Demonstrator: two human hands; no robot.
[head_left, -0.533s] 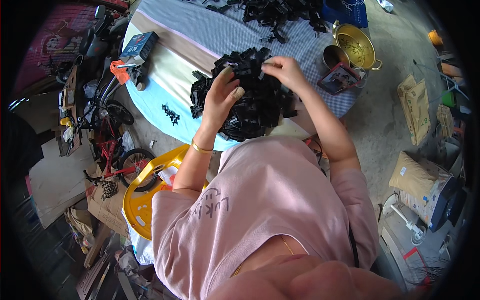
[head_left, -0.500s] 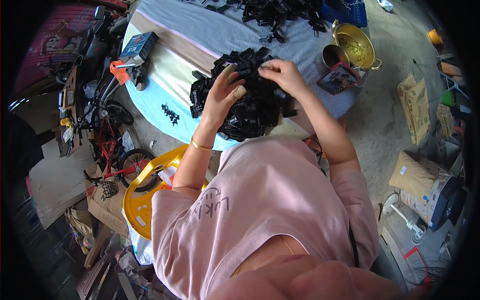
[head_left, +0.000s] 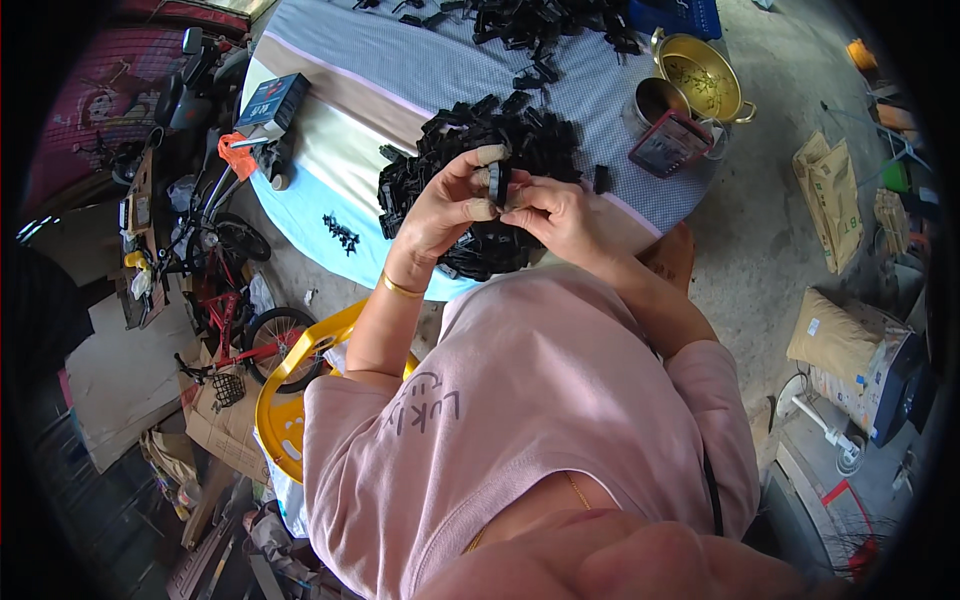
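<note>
Above a heap of black plastic parts (head_left: 420, 175) on the cloth-covered table, my left hand (head_left: 445, 205) pinches one small black plastic part (head_left: 498, 185) between thumb and fingertips. The thumb and a finger of this hand wear pale tan finger covers. My right hand (head_left: 555, 210) meets that same part from the other side, its fingers closed near the part's lower end. Whatever those right fingertips grip is too small to make out. A single black piece (head_left: 601, 178) lies on the cloth just right of the heap.
A second pile of black parts (head_left: 540, 20) covers the far side. At right are a gold two-handled pot (head_left: 735, 75), a metal cup (head_left: 658, 98) and a phone (head_left: 670, 145). A box (head_left: 272, 105) and small black pieces (head_left: 340, 233) sit at left, beside a yellow chair (head_left: 280, 400).
My hands, apart over the heap before, have come together around one black part. My right hand has moved left and nearer to me. The phone's screen has gone darker.
</note>
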